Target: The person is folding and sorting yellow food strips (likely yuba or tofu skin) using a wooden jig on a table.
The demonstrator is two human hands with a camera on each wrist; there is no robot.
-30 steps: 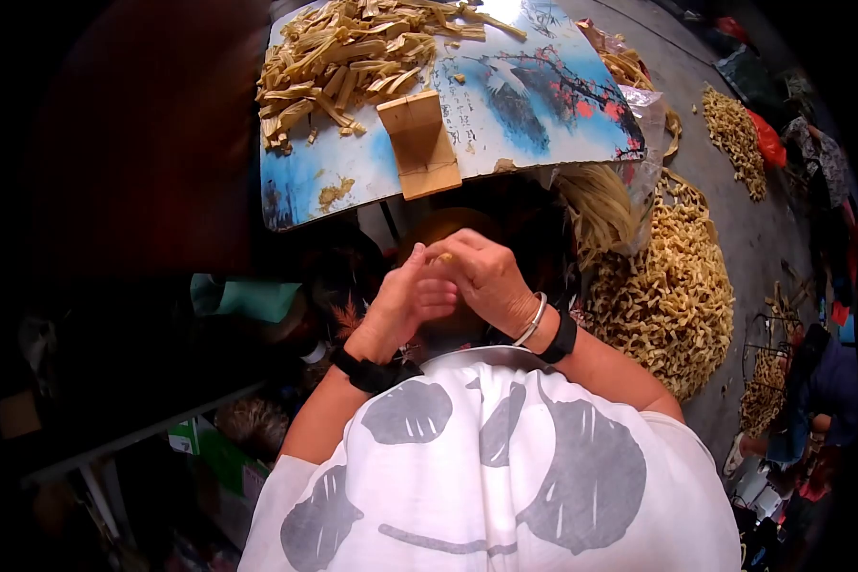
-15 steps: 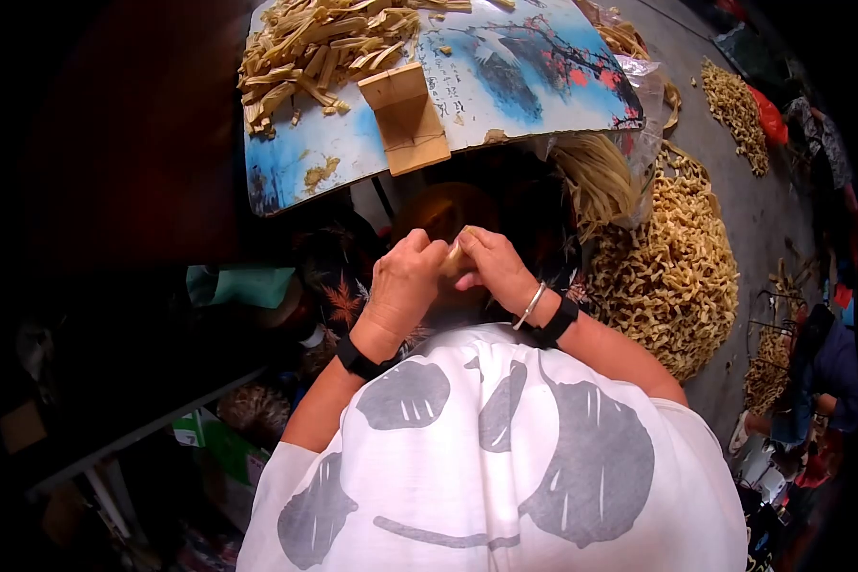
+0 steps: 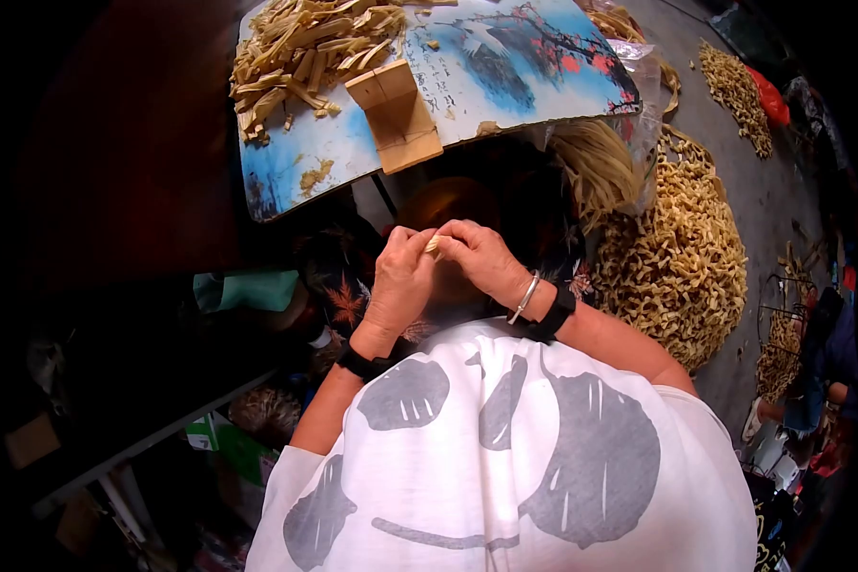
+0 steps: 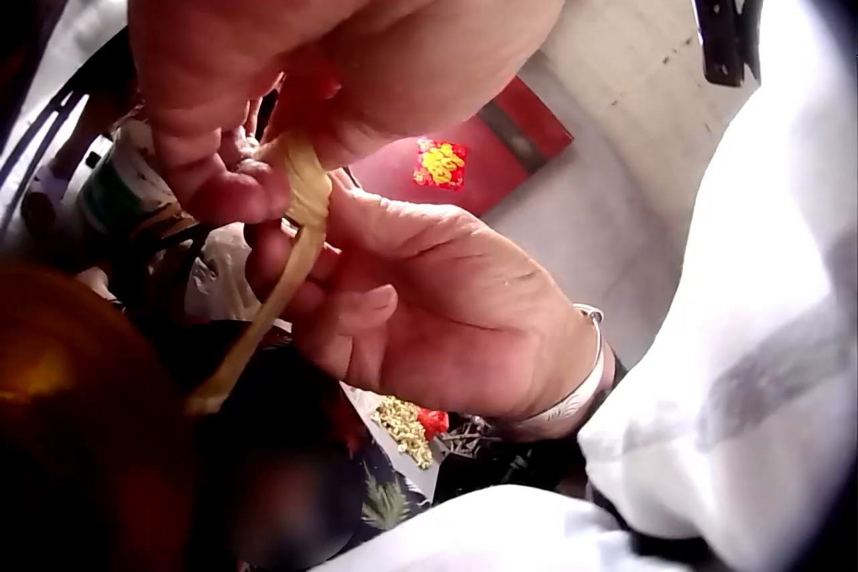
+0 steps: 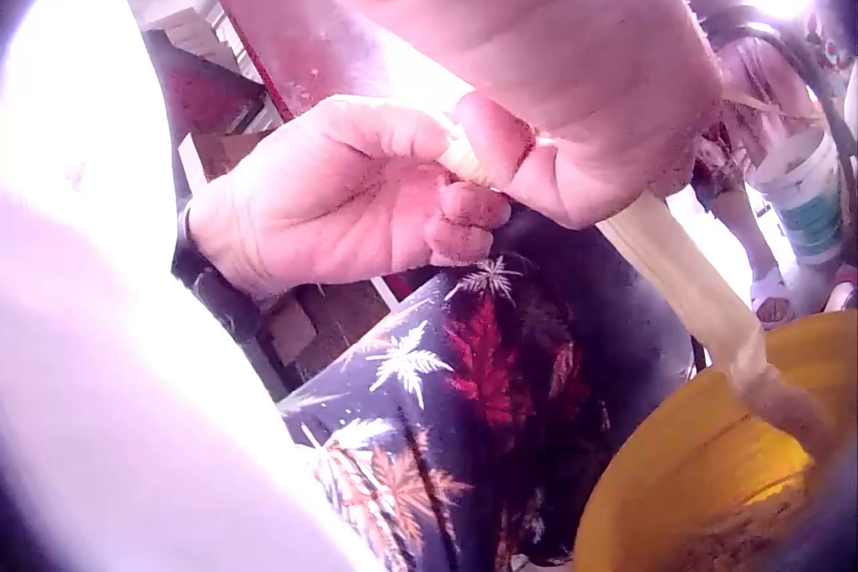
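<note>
Both hands meet in front of the white shirt, below the table edge. My left hand [image 3: 400, 281] pinches a pale yellow flat strip [image 4: 309, 183] between thumb and fingers. Opposite it, my right hand [image 3: 486, 262], with a bracelet at its wrist, pinches the same strip. In the left wrist view the strip is folded over itself at the fingertips, and a long tail hangs down. The right wrist view shows the strip [image 5: 684, 280] running from under the right hand toward a yellow bowl [image 5: 630, 492]. Part of the fold is hidden by the fingers.
Ahead stands a painted table [image 3: 505, 86] bearing a heap of yellowish strips [image 3: 305, 57] and a small wooden stand [image 3: 400, 119] at its edge. A bundle of long strips [image 3: 596, 167] hangs at its right corner. Beyond lies a large pile of small knotted pieces [image 3: 677, 257].
The left hand's fingers, extended a second ago, have curled in. The hands were slightly apart with the strip between them half a second ago; now their fingertips are close together.
</note>
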